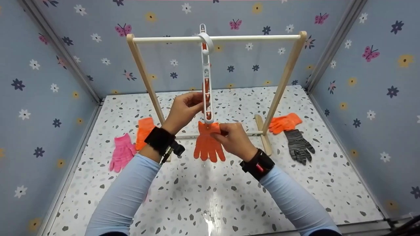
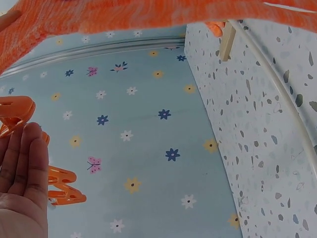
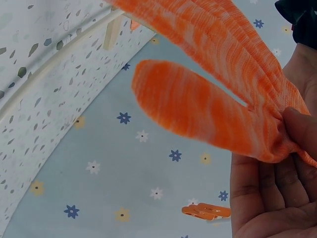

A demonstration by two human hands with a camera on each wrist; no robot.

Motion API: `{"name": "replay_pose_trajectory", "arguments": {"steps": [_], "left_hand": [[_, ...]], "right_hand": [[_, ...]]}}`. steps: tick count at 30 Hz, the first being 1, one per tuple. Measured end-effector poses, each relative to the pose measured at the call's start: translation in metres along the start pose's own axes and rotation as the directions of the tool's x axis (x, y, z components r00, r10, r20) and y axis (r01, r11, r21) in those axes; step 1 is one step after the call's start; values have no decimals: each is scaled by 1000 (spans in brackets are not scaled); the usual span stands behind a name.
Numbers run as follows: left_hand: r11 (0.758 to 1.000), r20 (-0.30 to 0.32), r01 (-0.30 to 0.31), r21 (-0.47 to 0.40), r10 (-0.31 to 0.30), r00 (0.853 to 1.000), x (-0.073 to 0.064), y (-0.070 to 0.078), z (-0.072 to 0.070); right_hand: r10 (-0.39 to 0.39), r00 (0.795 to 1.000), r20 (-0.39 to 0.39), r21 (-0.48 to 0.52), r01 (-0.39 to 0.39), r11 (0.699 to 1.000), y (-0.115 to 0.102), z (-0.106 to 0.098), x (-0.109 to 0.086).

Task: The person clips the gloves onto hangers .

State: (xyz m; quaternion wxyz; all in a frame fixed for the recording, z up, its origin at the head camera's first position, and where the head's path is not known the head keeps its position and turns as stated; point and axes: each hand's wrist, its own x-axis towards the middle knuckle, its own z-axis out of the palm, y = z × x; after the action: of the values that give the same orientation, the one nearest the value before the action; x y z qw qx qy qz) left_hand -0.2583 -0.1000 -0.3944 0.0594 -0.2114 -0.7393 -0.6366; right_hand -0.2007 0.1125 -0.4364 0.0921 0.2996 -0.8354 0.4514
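In the head view, my right hand (image 1: 237, 140) pinches the cuff edge of an orange knit glove (image 1: 209, 144), which hangs fingers-down below the near end of a white clip hanger (image 1: 210, 82). The right wrist view shows the thumb pressing the orange fabric (image 3: 198, 109) against the fingers. My left hand (image 1: 184, 109) is at the hanger's left side, thumb and fingers around an orange clothespin (image 2: 17, 111) near its near end. More orange clothespins (image 2: 64, 186) sit along the hanger. Part of the left fingertips is hidden behind the hanger.
The hanger hooks over the white rail (image 1: 256, 37) of a wooden-legged rack. A pink glove (image 1: 122, 152) and an orange glove (image 1: 144, 131) lie at left. Another orange glove (image 1: 285, 123) and a grey striped glove (image 1: 298, 146) lie at right. Flowered walls enclose the speckled surface (image 1: 197, 196).
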Motion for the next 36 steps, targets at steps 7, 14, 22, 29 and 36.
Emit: {"name": "replay_pose_trajectory", "arguments": {"steps": [7,14,22,29,36], "left_hand": [[1000,3,-3,-3,3,1000,3,-1,-1],[1000,7,0,9,0,1000,3,0,-2],[1000,25,0,17,0,1000,2,-1,-3],[1000,25,-2,22,1,1000,0,-2,-5],[1000,26,-15,25,15,1000,0,-3,-7]], "right_hand": [[-14,1000,14,8,14,1000,-1,2,0],[-12,1000,23,7,12,1000,-2,3,-1],[-22,999,25,16,21,1000,-1,2,-1],[-8,1000,14,-2,8,1000,-1,-3,-2],[1,1000,-13,-18,-2,1000,0,-11,-4]]}}
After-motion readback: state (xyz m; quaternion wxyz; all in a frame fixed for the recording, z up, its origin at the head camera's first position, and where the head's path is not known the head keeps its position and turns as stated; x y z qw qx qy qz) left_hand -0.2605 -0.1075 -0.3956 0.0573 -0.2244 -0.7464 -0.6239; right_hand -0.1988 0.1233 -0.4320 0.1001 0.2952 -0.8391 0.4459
